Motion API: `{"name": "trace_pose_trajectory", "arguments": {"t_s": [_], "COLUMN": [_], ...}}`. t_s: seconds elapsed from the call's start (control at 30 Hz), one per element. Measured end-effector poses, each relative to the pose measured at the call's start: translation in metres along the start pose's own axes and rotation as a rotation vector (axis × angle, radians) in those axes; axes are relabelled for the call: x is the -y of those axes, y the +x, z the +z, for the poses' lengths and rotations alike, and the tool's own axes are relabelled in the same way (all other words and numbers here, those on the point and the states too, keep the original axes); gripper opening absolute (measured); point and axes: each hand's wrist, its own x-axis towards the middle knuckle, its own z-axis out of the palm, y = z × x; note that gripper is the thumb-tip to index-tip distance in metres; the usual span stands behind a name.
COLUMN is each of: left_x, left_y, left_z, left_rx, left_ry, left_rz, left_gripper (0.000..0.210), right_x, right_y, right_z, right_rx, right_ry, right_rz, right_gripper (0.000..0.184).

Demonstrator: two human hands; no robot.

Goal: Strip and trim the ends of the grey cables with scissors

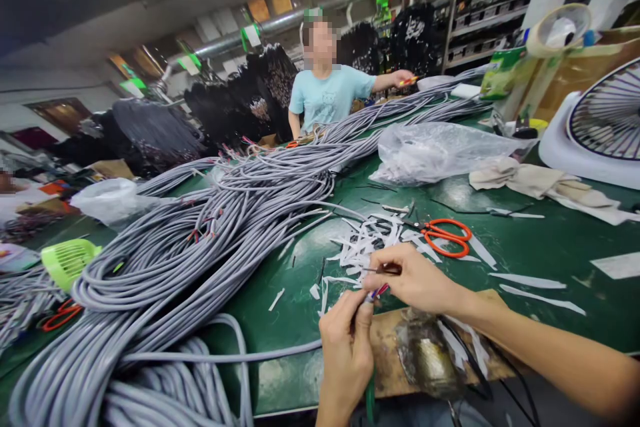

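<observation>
My left hand (347, 340) is closed around the end of a grey cable (280, 351), which runs in from the left. Red and blue wire ends (381, 291) stick out past its fingertips. Just above them, my right hand (417, 277) pinches a thin dark strand (383, 271); its exact kind is too small to tell. The right fingertips are close to the coloured wires, and they partly hide them. Behind the hands lies a heap of white strips (367, 240), with orange-handled scissors (447, 237) beside it.
Large coils of grey cable (200, 260) cover the left and middle of the green table (295, 293). A plastic bag (430, 150), a cloth (545, 187) and a white fan (595, 127) are at the right. Across the table sits a person in a light blue shirt (325, 97).
</observation>
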Motion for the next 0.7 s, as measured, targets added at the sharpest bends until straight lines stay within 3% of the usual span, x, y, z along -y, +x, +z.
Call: {"name": "trace_pose_trajectory", "arguments": {"t_s": [0.1,0.27,0.33,0.4,0.43,0.53,0.6,0.7], "left_x": [0.003,0.004,0.002,-0.001,-0.002,-0.001,0.000,0.001], "left_y": [-0.001,-0.002,-0.003,-0.005,-0.005,-0.003,0.000,0.002], "left_z": [0.001,0.001,0.000,0.000,0.000,0.002,0.004,0.006], "left_rx": [-0.026,-0.081,-0.103,-0.177,-0.221,-0.301,-0.337,-0.356], "left_ry": [0.059,0.097,0.028,-0.091,-0.162,-0.368,-0.453,-0.496], "left_rz": [0.098,0.202,0.151,0.036,-0.041,-0.256,-0.315,-0.331], "left_gripper": [0.018,0.020,0.016,0.014,0.012,0.023,0.034,0.032], "right_x": [0.002,0.000,-0.004,-0.008,-0.011,-0.015,-0.014,-0.010], "right_y": [-0.004,-0.005,-0.001,0.004,0.006,0.007,0.004,0.001], "right_z": [0.004,0.007,-0.001,-0.017,-0.027,-0.053,-0.059,-0.054], "right_rx": [-0.149,-0.217,-0.244,-0.255,-0.178,-0.067,0.048,0.213], "right_ry": [-0.290,-0.447,-0.541,-0.690,-0.769,-0.813,-0.807,-0.769], "right_rz": [-0.153,-0.252,-0.189,-0.024,0.106,0.189,0.193,0.170], "right_gripper": [0.031,0.029,0.026,0.028,0.030,0.024,0.016,0.007]}}
